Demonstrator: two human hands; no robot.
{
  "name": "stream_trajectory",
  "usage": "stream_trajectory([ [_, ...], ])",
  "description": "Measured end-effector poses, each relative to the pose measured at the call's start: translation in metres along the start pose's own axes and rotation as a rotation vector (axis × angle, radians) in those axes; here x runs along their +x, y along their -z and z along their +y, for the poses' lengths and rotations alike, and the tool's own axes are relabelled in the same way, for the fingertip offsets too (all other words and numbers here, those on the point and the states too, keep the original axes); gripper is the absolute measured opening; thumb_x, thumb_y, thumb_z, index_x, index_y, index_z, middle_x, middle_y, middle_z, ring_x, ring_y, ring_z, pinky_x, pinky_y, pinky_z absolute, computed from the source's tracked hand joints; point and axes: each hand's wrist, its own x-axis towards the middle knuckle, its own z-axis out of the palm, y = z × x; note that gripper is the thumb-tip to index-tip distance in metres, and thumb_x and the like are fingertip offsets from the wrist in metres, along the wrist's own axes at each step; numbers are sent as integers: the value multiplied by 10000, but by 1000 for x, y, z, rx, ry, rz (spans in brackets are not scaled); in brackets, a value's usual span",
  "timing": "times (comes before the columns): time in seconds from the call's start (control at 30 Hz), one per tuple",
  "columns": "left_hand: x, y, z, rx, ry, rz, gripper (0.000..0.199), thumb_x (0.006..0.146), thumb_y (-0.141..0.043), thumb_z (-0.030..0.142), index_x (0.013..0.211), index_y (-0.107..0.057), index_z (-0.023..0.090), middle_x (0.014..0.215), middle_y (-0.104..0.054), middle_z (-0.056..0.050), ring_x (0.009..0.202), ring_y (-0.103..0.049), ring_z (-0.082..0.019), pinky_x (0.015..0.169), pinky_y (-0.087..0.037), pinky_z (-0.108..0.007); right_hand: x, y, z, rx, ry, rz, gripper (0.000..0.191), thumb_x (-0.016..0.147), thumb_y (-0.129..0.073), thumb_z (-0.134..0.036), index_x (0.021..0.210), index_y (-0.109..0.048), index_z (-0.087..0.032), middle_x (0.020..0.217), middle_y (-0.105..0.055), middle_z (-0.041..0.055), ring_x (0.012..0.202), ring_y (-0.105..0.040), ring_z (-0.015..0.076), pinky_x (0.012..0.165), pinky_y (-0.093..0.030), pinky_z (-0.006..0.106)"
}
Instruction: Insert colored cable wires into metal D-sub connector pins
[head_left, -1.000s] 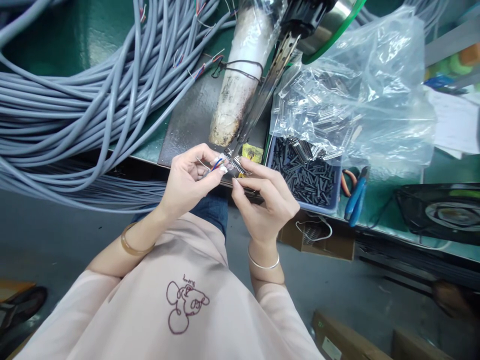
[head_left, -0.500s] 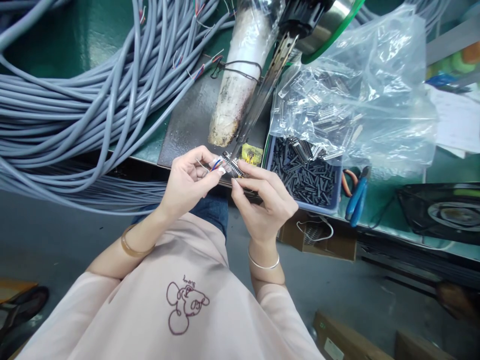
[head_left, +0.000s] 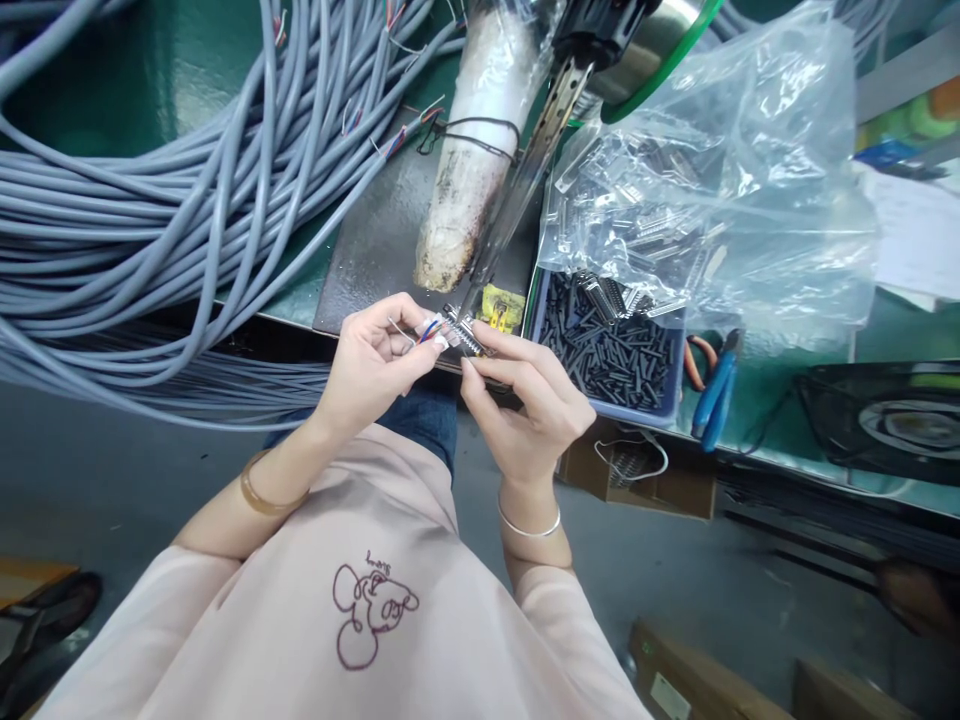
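Observation:
Between my two hands sits a small metal multi-pin connector at the table's front edge. My left hand pinches the stripped end of a cable, its thin coloured wires lying against the connector's pins. My right hand holds the connector's other end between thumb and fingers. Directly above, the tip of a soldering iron points down at the connector. Beside the iron stands a worn white tube with a dark tie around it. Fingers partly cover the wires and connector.
Grey cables lie in a large bundle at left. A blue bin of small black tubes stands at right, under a clear plastic bag of metal connectors. Blue-handled cutters and a yellow sponge lie near.
Both hands keep nearly the same grip and position at the iron's tip. The whole view has shifted very slightly.

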Motion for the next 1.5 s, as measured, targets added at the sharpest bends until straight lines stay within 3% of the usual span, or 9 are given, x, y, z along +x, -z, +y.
stream_trajectory([
  [0.2, 2, -2, 3, -1, -41, 8, 179, 653, -721, 105, 652, -554, 171, 685, -686, 34, 339, -421, 8, 289, -329, -106, 5, 0, -1, 5, 0, 42, 156, 845, -754, -75, 857, -695, -219, 1030, -823, 32, 879, -794, 150, 790, -655, 252],
  [0.67, 0, 0, 1, -4, 24, 11, 186, 637, -727, 111, 638, -549, 166, 695, -701, 20, 338, -405, 12, 289, -312, -105, 2, 1, -1, 4, 8, 2, 164, 852, -742, -74, 855, -680, -225, 1025, -824, 35, 877, -794, 146, 773, -655, 253],
  [1.1, 0, -1, 2, 9, -28, 2, 184, 672, -744, 137, 667, -563, 168, 696, -679, 30, 354, -425, 9, 308, -333, -108, 5, -1, -3, -9, -26, 29, 143, 851, -759, -94, 866, -709, -228, 1021, -818, 13, 908, -788, 147, 832, -642, 259],
  [1.5, -2, 1, 1, 14, -1, 11, 214, 650, -777, 143, 653, -565, 173, 681, -691, 25, 352, -420, 2, 298, -326, -114, 2, 0, -3, -19, 5, 1, 136, 856, -743, -96, 857, -708, -227, 1016, -820, 24, 870, -794, 157, 783, -656, 262],
])
